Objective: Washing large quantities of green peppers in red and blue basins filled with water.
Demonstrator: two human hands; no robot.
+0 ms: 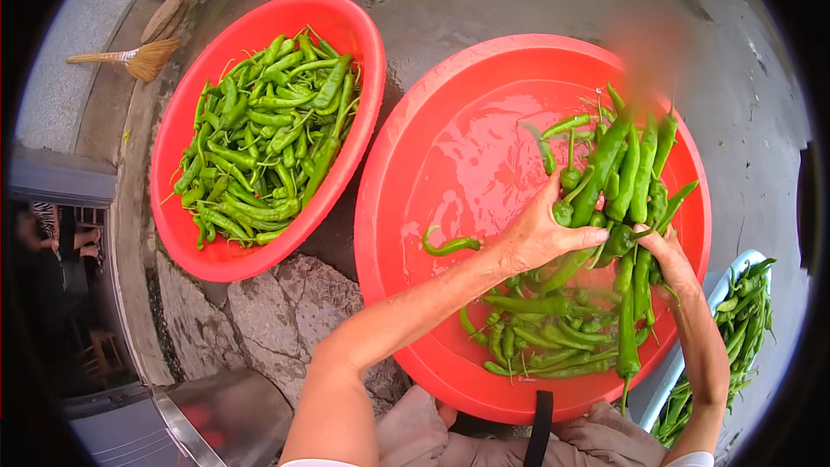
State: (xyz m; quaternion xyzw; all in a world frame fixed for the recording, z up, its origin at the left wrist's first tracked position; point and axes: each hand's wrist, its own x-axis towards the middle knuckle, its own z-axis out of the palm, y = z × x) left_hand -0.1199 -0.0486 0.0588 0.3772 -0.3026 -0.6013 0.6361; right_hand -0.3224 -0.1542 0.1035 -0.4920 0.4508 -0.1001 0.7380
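Observation:
A large red plastic basin [415, 136] holding water stands in front of me. My left hand [538, 227] and my right hand [664, 256] clasp a bunch of long green peppers [606, 159] between them, over the basin's right part. Both thumbs show at the front of the bunch; many fingertips are hidden behind the peppers. More green peppers [551, 337] lie in the water below my hands. A single curved pepper [452, 246] lies apart, left of my left hand.
A second red basin [165, 162], at upper left, holds a heap of green peppers. At lower right, a light blue container [674, 363] holds more peppers. Rough stone slabs [272, 318], a straw broom [149, 59] and a metal-rimmed object [188, 431] are at the left. Another person's legs [87, 243] show far left.

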